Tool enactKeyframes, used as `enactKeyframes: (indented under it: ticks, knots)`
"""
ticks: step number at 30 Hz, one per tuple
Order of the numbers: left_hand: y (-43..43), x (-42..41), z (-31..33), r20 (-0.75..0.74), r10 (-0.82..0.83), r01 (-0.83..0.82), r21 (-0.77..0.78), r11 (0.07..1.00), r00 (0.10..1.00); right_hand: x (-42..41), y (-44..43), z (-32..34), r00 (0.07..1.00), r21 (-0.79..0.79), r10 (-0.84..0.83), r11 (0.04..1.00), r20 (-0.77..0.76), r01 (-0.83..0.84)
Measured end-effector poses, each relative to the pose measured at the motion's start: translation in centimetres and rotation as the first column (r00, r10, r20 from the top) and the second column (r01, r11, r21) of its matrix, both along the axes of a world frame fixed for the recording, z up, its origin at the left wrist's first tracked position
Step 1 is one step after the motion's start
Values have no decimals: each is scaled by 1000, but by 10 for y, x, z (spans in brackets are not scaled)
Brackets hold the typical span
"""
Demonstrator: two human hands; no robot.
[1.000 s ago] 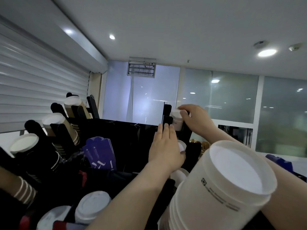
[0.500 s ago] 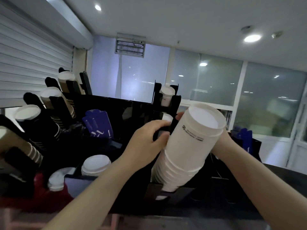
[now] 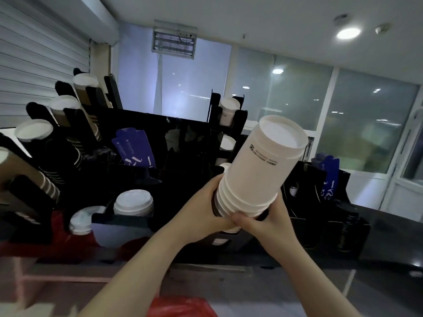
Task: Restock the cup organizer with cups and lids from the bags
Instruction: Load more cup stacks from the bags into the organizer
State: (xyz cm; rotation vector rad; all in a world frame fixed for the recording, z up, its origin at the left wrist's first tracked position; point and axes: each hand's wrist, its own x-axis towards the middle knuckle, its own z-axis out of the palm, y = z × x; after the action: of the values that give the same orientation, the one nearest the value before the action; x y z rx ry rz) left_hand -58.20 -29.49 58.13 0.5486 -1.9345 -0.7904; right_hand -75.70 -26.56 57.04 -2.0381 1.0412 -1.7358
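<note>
Over a front slot of the black cup organizer, the stack of white cups leans up and to the right, closed bases uppermost. Seating the stack appears to be the step in hand; next it needs sliding down along the slot's slant. Left hand and right hand each clasp its lower end, forearms converging.

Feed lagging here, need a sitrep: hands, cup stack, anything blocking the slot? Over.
Copy: left hand and right hand grip white cup stack at its lower end. Stack tilted, bases up, foot at black organizer. Slot mouth hidden behind hands.
</note>
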Motion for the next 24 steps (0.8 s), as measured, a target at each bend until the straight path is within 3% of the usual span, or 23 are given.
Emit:
enactKeyframes:
  ticks: [15,24]
  knots:
    - [-2,1,6,135,101,-105,23,994,986,13,7,8,988,4,-93,996,126,93]
    - [-3,-4,12,121,143,-150,45,988,982,18,13,10,980,32,-127,992,154,124]
